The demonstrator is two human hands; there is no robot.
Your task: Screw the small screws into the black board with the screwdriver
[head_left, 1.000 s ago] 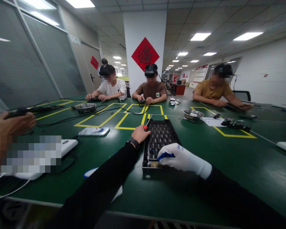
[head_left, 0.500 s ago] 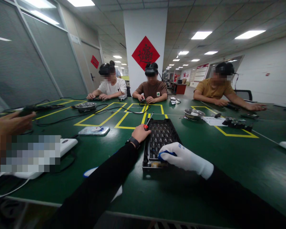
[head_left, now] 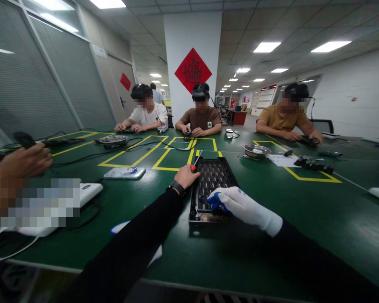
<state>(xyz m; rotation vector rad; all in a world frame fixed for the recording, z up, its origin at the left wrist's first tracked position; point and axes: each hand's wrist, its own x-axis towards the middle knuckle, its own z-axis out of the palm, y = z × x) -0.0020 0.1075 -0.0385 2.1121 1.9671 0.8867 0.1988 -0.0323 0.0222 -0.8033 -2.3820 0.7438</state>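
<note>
My bare left hand (head_left: 187,176), a dark band on its wrist, is closed around a red-handled screwdriver (head_left: 193,168) whose thin shaft points up and away. It rests at the left edge of an open black rectangular casing (head_left: 194,206). Rows of shiny pieces fill the casing, and a yellowish strip lies at its near end. My right hand (head_left: 232,202) wears a white glove with blue fingertips. Its fingers curl down together over the near right part of the casing; what they pinch, if anything, is hidden.
A phone-like slab (head_left: 124,173) and a white device (head_left: 91,191) lie to the left, near another person's hand (head_left: 25,164). A white item with a blue edge (head_left: 120,227) shows beneath my left arm. Metal bowls (head_left: 257,150) and black parts (head_left: 312,162) stand farther back. Three people sit opposite.
My gloved right fingers have shifted slightly left and show more of their blue tips. My left hand and the casing stay put. The person at the right has drawn an outstretched hand inward.
</note>
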